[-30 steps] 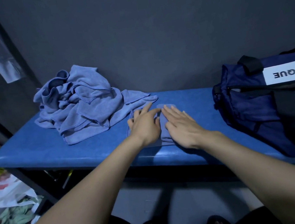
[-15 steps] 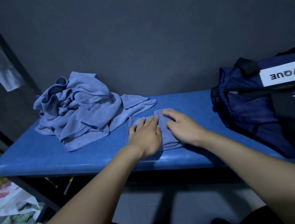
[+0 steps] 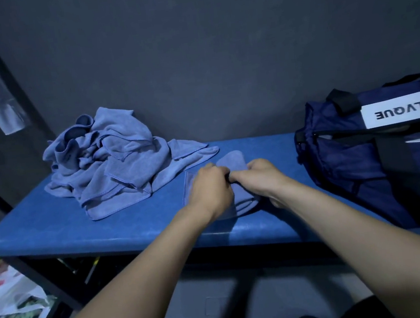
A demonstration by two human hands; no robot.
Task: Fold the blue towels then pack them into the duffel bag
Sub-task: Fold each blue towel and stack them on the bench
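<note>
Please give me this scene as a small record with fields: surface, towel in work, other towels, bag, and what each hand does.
surface: blue padded bench against a dark wall
towel in work: folded towel on the bench, between the pile and the bag
left hand: fingers curled, grips the folded towel
right hand: fingers curled, grips the same towel
other towels: unfolded pile at the left of the bench
bag: navy duffel bag at the right; whether its zip is open cannot be told

On the bench [image 3: 54, 228], the towel pile [image 3: 115, 164] lies left, the duffel bag [image 3: 361, 162] right, and the folded towel [image 3: 232, 161] between them under both hands.
</note>
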